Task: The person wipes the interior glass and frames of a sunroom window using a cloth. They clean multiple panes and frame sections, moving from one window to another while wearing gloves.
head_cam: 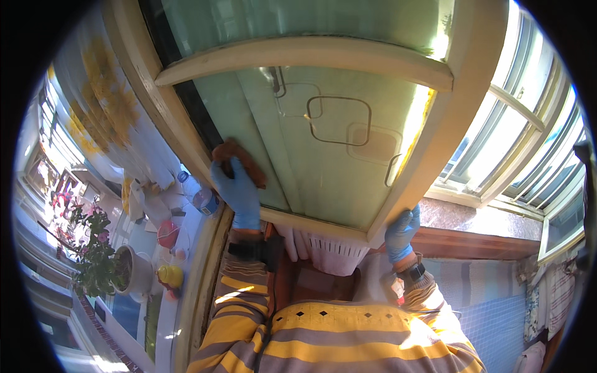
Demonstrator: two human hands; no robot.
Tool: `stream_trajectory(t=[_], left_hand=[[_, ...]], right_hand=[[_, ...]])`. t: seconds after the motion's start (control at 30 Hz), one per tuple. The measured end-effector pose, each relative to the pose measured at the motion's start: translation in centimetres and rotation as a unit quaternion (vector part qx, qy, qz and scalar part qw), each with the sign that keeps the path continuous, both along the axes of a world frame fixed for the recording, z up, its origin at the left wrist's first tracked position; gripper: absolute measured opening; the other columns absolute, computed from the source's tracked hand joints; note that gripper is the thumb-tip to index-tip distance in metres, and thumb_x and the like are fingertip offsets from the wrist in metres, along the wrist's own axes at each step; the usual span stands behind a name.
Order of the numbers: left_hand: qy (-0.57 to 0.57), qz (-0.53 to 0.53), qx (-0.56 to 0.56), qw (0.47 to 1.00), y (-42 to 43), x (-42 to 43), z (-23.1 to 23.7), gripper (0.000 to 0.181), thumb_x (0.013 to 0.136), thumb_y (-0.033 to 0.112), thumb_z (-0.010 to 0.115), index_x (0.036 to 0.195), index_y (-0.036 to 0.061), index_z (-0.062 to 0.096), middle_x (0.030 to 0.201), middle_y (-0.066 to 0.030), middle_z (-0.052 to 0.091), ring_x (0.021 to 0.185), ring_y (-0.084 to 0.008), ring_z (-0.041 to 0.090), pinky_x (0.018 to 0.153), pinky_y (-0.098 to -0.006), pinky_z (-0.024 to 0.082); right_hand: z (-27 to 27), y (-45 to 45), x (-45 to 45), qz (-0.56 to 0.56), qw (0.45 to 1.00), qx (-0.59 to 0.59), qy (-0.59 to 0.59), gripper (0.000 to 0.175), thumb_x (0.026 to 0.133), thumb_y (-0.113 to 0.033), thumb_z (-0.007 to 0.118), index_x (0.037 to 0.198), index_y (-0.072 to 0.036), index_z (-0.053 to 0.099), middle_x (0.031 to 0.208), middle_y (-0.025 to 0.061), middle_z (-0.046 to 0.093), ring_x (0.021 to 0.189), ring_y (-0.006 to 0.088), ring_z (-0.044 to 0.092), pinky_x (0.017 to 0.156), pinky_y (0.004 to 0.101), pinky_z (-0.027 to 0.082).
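A window sash with a cream-painted frame (305, 55) stands before me, its glass pane (280, 140) showing greenish, with rounded-square patterns visible on or through it. My left hand (240, 191), in a blue glove, holds a reddish-brown cloth (247, 163) against the lower left part of the pane, beside the frame. Blue-gloved too, my right hand (402, 233) grips the outer edge of the frame at the lower right corner; its fingers are partly hidden behind the wood.
Left of the sash, a plastic bottle (205, 200), a potted plant (133, 270) and a yellow pot-like object (170, 276) stand near a patterned curtain (112, 107). A white plastic basket (336, 254) is below the sash. More windows (494, 135) and a blue checked cover (494, 321) lie to the right.
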State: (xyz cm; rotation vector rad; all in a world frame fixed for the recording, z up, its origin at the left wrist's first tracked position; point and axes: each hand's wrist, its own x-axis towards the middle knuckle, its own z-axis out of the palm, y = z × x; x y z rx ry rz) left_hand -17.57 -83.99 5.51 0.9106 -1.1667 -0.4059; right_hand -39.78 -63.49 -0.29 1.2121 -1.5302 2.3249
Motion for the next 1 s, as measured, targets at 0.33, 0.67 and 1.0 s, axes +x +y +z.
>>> stream_trajectory(t=[0.33, 0.67, 1.0], left_hand=[[-0.323, -0.065, -0.271, 0.904, 10.3, -9.2, 4.1, 0.039, 0.078, 0.022, 0.063, 0.111, 0.0046, 0.051, 0.109, -0.0166, 0.044, 0.095, -0.0352, 0.047, 0.082, -0.0445, 0.039], [-0.322, 0.042, -0.306, 0.895, 4.1, -5.0, 7.7, 0.030, 0.075, 0.020, 0.063, 0.104, 0.0126, 0.058, 0.100, -0.0091, 0.052, 0.084, -0.0269, 0.055, 0.070, -0.0369, 0.046], [-0.175, 0.136, -0.066, 0.973, -3.8, 3.2, 10.8, 0.034, 0.090, 0.028, 0.047, 0.109, 0.0006, 0.052, 0.102, -0.0178, 0.050, 0.091, -0.0352, 0.054, 0.077, -0.0392, 0.045]], right_hand=[[0.2, -0.7, -0.3, 0.006, 1.000, -0.013, -0.018, 0.049, 0.090, -0.049, 0.041, 0.094, -0.002, 0.052, 0.084, 0.0022, 0.053, 0.078, 0.0096, 0.047, 0.068, 0.0254, 0.040], [-0.3, -0.2, -0.9, -0.017, 0.999, 0.028, 0.008, 0.054, 0.090, -0.051, 0.040, 0.104, 0.001, 0.053, 0.092, 0.0045, 0.057, 0.084, 0.0125, 0.050, 0.073, 0.0272, 0.042], [-0.3, 0.0, -0.6, -0.010, 1.000, 0.023, 0.002, 0.053, 0.090, -0.050, 0.041, 0.102, 0.000, 0.053, 0.092, 0.0040, 0.056, 0.084, 0.0116, 0.049, 0.074, 0.0267, 0.041]])
